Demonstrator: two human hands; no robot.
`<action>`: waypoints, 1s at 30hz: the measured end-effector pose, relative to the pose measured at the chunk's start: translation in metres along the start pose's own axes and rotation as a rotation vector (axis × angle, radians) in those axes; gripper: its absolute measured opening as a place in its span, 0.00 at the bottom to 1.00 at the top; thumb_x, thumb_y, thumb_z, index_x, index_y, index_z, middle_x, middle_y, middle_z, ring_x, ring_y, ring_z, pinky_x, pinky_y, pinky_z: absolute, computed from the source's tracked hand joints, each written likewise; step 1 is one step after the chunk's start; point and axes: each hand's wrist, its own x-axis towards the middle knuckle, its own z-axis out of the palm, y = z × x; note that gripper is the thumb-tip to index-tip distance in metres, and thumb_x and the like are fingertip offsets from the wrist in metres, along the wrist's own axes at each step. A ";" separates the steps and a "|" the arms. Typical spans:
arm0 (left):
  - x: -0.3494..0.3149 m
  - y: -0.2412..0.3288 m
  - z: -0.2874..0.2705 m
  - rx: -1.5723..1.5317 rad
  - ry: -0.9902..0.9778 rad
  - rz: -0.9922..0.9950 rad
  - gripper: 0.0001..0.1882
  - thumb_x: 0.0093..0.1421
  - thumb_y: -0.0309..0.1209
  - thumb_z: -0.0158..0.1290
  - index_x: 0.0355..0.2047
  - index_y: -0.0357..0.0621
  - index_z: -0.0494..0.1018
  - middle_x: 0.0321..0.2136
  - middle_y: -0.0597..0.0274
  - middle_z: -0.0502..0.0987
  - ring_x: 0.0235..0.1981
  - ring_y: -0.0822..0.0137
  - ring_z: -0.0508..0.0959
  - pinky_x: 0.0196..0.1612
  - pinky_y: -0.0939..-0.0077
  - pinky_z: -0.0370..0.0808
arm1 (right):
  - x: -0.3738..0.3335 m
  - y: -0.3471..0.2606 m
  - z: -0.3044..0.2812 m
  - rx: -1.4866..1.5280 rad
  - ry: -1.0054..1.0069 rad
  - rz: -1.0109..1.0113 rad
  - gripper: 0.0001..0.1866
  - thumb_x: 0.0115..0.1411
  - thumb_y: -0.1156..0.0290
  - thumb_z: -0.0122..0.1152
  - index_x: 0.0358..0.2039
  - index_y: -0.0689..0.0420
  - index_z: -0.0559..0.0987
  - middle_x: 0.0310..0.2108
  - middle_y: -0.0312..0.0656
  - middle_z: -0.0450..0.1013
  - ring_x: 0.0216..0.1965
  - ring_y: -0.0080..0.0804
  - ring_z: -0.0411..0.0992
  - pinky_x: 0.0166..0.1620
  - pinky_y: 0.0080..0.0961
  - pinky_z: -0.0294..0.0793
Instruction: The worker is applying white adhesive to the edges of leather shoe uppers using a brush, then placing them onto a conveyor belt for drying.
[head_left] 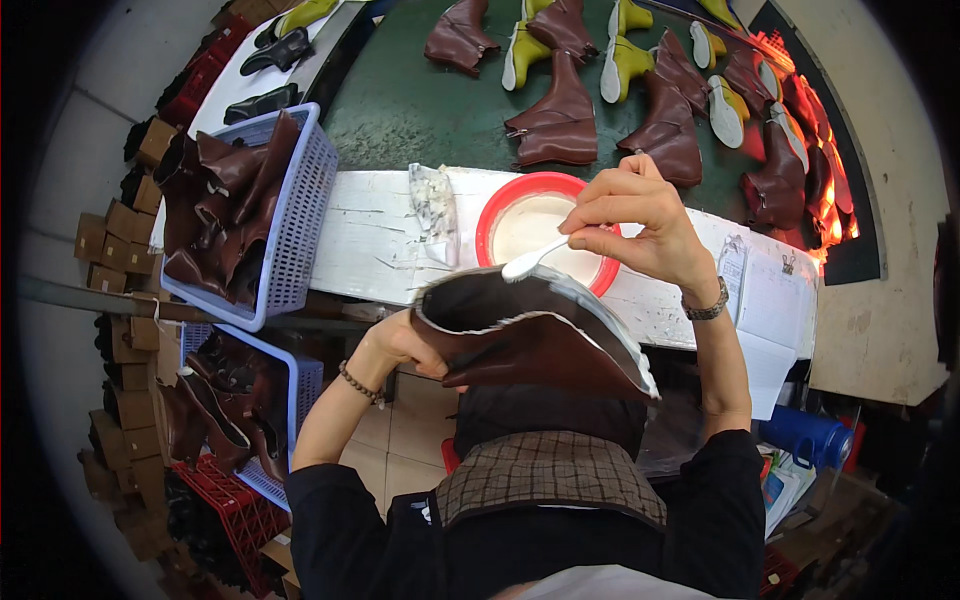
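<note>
My left hand (405,340) grips a brown leather boot upper (540,352) at its left end, holding it over my lap with the open edge up. White paste lines part of that edge, mostly at the right tip. Between the fingertips of my right hand (640,215) is a small white brush (535,258), its head touching or just above the upper's far edge; which of the two I cannot tell. Behind it, a red-rimmed bowl (487,222) of whitish paste stands on the white worktable (360,225). My right wrist passes beside the bowl.
Blue baskets (290,235) of brown uppers stand at the left. Brown boot uppers (565,115) and yellow-green lasts (627,62) spread over the green conveyor (390,110). A glowing orange heater (830,190) is at the far right. A stained cloth (433,212), papers (770,330) and a blue bottle (805,437) lie nearer.
</note>
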 end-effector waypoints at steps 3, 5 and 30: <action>0.021 -0.009 -0.003 -0.100 -0.089 -0.098 0.54 0.42 0.14 0.56 0.73 0.30 0.50 0.63 0.33 0.67 0.43 0.54 0.82 0.30 0.72 0.81 | 0.017 -0.004 0.012 0.019 -0.029 -0.074 0.09 0.52 0.69 0.78 0.34 0.50 0.88 0.34 0.29 0.81 0.34 0.21 0.73 0.46 0.28 0.59; 0.024 0.014 0.025 -0.056 0.008 -0.083 0.28 0.43 0.12 0.54 0.49 0.23 0.73 0.29 0.32 0.81 0.12 0.73 0.65 0.15 0.78 0.58 | 0.031 -0.007 0.021 0.024 -0.024 -0.155 0.09 0.52 0.69 0.78 0.34 0.50 0.88 0.35 0.29 0.80 0.36 0.21 0.74 0.47 0.27 0.59; 0.140 0.161 -0.138 1.258 1.442 0.619 0.46 0.47 0.28 0.68 0.68 0.57 0.62 0.62 0.37 0.64 0.62 0.35 0.66 0.68 0.49 0.63 | -0.150 0.125 0.075 0.402 0.773 0.872 0.08 0.74 0.67 0.55 0.45 0.58 0.77 0.26 0.29 0.70 0.17 0.09 0.59 0.17 0.11 0.55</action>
